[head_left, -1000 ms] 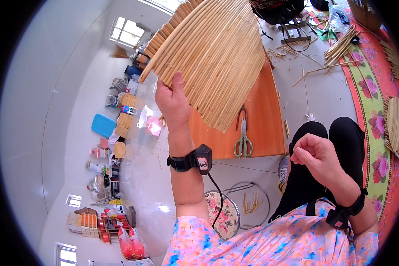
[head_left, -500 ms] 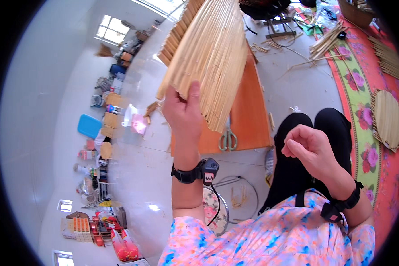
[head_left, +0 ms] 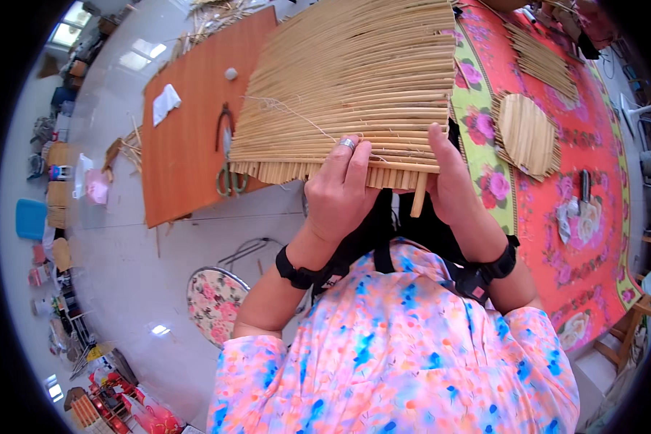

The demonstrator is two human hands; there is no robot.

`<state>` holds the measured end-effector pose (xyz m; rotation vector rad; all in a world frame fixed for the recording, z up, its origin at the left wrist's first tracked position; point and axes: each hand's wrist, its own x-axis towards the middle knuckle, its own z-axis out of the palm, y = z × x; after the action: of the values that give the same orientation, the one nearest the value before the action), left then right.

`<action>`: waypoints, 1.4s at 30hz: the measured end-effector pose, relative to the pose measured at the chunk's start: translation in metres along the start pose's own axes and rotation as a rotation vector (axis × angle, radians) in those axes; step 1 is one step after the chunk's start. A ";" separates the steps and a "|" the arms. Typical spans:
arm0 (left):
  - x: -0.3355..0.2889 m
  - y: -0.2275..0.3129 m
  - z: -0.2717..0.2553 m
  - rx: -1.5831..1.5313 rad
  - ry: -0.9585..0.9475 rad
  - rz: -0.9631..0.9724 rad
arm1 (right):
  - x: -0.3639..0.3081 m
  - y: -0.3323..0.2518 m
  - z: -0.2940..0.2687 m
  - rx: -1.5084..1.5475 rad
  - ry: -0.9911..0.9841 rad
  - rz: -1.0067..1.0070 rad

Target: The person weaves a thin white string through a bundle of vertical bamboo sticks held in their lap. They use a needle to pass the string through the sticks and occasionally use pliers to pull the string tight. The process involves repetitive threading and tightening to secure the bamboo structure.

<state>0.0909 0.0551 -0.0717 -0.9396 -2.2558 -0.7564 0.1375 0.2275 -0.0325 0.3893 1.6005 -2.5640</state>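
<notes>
A wide panel of pale straw-coloured stalks (head_left: 354, 87) lies over my knees, its stalks running crosswise. At its near edge, my left hand (head_left: 336, 195) is closed, fingers on top beside a loose thread (head_left: 300, 112). My right hand (head_left: 457, 184) grips the panel's right corner, thumb upright along the edge and the other fingers hidden beneath. A second layer of stalks, laid the other way, shows as short ends (head_left: 278, 171) under the near edge. One longer stalk end (head_left: 418, 195) juts toward me between my hands.
An orange-brown board (head_left: 188, 159) at left carries green-handled scissors (head_left: 231, 181), a white cloth (head_left: 166, 103) and a small pale ball (head_left: 231, 73). At right, a red floral cloth (head_left: 542, 246) bears a rounded stalk mat (head_left: 526, 136) and a black-handled tool (head_left: 584, 188). A floral stool (head_left: 213, 304) stands lower left.
The panel has come nearer and turned, so its stalks run crosswise. My right hand, earlier curled above my lap, now grips it alongside my left. The view has swung right.
</notes>
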 end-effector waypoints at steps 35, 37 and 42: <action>0.036 -0.010 -0.032 -0.587 -0.944 -0.328 | -0.012 0.026 -0.037 -0.212 0.178 0.098; 0.035 -0.011 -0.033 -0.575 -0.965 -0.313 | -0.013 0.025 -0.036 -0.192 0.191 0.097; 0.037 0.000 -0.031 -0.470 -0.862 -0.317 | -0.015 0.024 -0.035 -0.196 0.210 0.102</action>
<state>0.0782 0.0500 -0.0248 -1.3196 -3.0975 -1.2302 0.1626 0.2470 -0.0637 0.7209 1.8277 -2.3303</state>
